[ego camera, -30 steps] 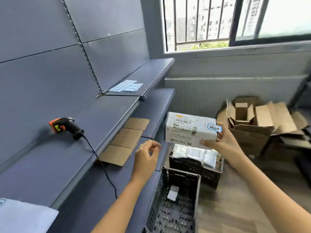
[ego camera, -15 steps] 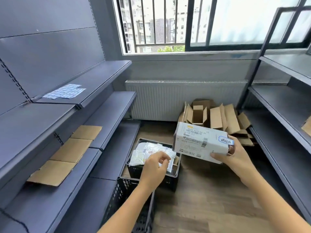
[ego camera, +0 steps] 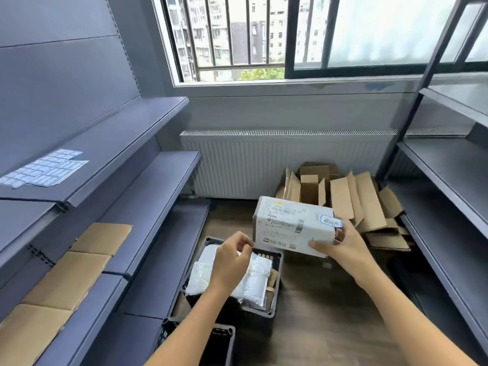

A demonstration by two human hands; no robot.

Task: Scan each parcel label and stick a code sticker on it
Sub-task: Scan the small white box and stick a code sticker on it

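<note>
You stand on a brown wood floor (ego camera: 317,328) between grey metal shelves (ego camera: 158,180), with a barred window (ego camera: 232,35) and a white radiator (ego camera: 277,165) ahead. Flat cardboard sheets (ego camera: 66,278) lie on a low left shelf, and sticker sheets (ego camera: 45,167) lie higher up. A heap of opened cardboard boxes (ego camera: 356,202) sits by the radiator. Under your arms a black crate (ego camera: 276,262) on the floor holds white plastic bags (ego camera: 253,283). A second crate (ego camera: 224,339) shows nearer you.

Your right hand (ego camera: 343,247) grips the white parcel (ego camera: 290,223) by its right end, up in the air just past the crate. The parcel's label faces you, and a blue sticker (ego camera: 331,220) is near its top right corner. Your left hand (ego camera: 232,260) hangs over the crate near the parcel's left corner, fingers curled, thumb and fingertip together. I cannot tell if it pinches anything.
</note>
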